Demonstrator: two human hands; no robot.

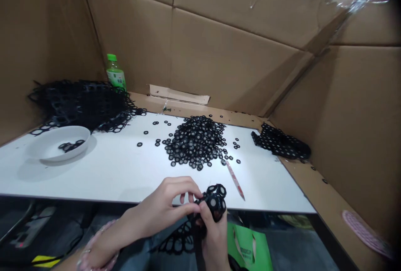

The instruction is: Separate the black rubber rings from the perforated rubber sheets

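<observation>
My right hand (214,233) is wrapped round a bunched black sheet with round pale-centred discs (213,202), just over the table's front edge. From the left, my left hand (177,196) reaches to the same sheet, its thumb and index finger pinched at the sheet's edge. Whether a single disc is between those fingertips is too small to tell. A strip of black netting with open holes (177,237) hangs below my hands. Beyond them lies a heap of small black discs with pale centres (197,139), with loose ones scattered around it.
A white bowl (83,148) holding a few black pieces stands at left, before a heap of black netting (81,102) and a green-capped bottle (115,74). A pointed reddish strip (234,180) and a rolled dotted sheet (282,143) lie right. Cardboard walls (219,41) enclose the table.
</observation>
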